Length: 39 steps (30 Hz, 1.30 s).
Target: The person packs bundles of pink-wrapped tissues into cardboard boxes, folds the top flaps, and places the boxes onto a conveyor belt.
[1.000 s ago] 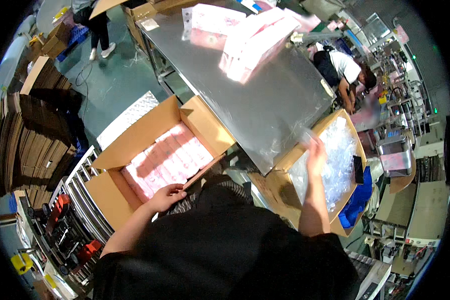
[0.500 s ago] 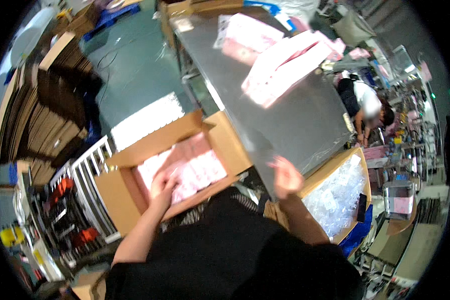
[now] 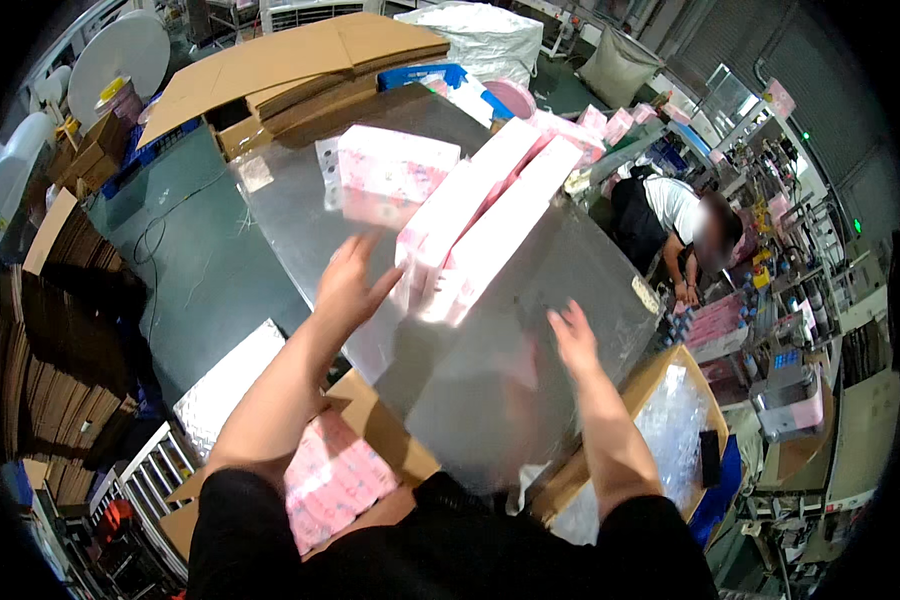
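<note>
Over the grey table, my left hand reaches forward with its fingers spread, holding nothing. It is beside the near end of two long rows of white-and-pink packs, perhaps touching them. My right hand is held above the table to the right of these rows, open and apart from them. Beyond my left hand lies a pink patterned pack. Below my left forearm, partly covered by it, an open cardboard carton contains pink patterned packs.
To the right stands a carton of clear plastic bags. Flattened cardboard is stacked beyond the table, with more cardboard sheets at left. A co-worker bends over a workbench at right.
My left hand has left the packs in the carton and moved forward over the table. My right hand has also reached further forward. The view has shifted toward the table.
</note>
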{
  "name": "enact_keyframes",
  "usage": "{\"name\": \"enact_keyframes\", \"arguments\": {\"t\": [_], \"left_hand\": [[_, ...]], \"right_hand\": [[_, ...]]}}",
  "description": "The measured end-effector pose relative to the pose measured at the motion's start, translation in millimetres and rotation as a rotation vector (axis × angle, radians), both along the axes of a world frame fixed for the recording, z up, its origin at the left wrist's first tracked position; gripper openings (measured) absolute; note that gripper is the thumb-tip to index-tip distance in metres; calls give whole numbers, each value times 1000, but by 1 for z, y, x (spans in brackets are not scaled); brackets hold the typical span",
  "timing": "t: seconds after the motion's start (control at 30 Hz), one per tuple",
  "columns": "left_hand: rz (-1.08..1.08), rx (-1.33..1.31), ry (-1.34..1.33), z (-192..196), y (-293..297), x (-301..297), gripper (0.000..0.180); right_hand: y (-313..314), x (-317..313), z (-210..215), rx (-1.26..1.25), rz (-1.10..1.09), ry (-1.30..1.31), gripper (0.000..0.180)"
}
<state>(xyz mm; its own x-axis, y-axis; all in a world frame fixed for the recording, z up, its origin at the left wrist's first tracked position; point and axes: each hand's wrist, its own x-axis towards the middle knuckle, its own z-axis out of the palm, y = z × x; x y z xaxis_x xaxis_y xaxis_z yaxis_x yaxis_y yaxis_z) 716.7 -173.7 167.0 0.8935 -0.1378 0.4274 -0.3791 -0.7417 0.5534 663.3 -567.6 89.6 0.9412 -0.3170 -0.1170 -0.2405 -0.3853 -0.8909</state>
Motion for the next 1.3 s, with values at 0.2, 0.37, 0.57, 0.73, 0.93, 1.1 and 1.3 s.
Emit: {"name": "enact_keyframes", "arguments": {"t": [0.2, 0.37, 0.57, 0.73, 0.93, 1.1, 1.3], "left_hand": [[-101, 44, 394, -45, -93, 120, 66], [63, 127, 371, -20, -54, -37, 65], [136, 549, 506, -9, -51, -92, 98], [175, 508, 500, -8, -57, -82, 100], [281, 444, 407, -19, -42, -64, 96], [278, 471, 425, -17, -54, -30, 97], [295, 513, 497, -18, -42, -5, 97]], "right_hand": [[79, 150, -19, 812, 114, 42, 80], [117, 79, -43, 569, 407, 92, 62], [196, 237, 22, -635, 439, -497, 74], [205, 357, 49, -1000, 601, -141, 112], [187, 224, 62, -1060, 794, 66, 105], [128, 270, 66, -1226, 156, -364, 83], [107, 246, 56, -1164, 711, -26, 73]]}}
